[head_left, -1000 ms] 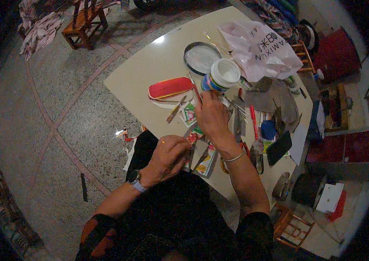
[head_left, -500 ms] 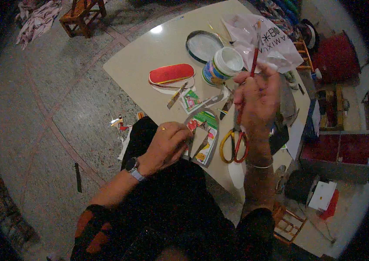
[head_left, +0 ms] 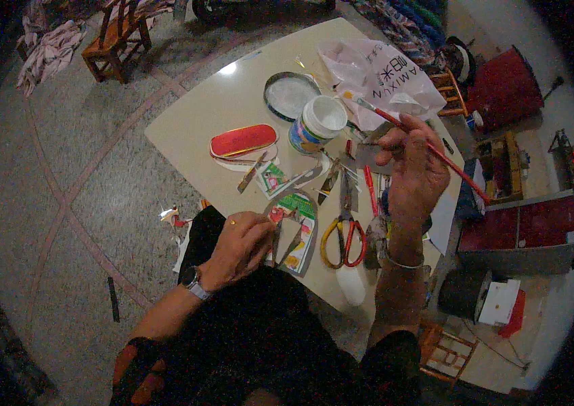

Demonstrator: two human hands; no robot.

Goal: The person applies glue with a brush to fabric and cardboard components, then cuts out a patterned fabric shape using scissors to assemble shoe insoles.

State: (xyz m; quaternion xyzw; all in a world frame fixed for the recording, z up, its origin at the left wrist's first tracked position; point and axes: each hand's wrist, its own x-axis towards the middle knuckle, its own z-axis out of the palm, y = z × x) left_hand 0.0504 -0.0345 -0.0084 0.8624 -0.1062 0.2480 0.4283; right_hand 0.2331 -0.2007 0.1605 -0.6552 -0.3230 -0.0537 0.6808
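My right hand is closed on a slim red-handled paintbrush, raised above the table's right side, its tip angled toward an uncapped white jar with a coloured label. At the near table edge, my left hand has its fingers closed on the side of a grey-edged arch-shaped card piece with green and red print. Just right of that piece lie scissors with yellow and red handles, blades pointing away. A red pen is close to my right hand. My left fingertips are partly hidden.
Left of the jar is a red elongated pad on pale layers. A round dark-rimmed lid lies behind it, and a printed plastic bag covers the far right. A wooden chair stands on the floor beyond.
My right hand has tilted the paintbrush from nearly upright to slanting, with its tip now toward the upper left. My left hand stays at the arch-shaped piece. The whole view has shifted slightly.
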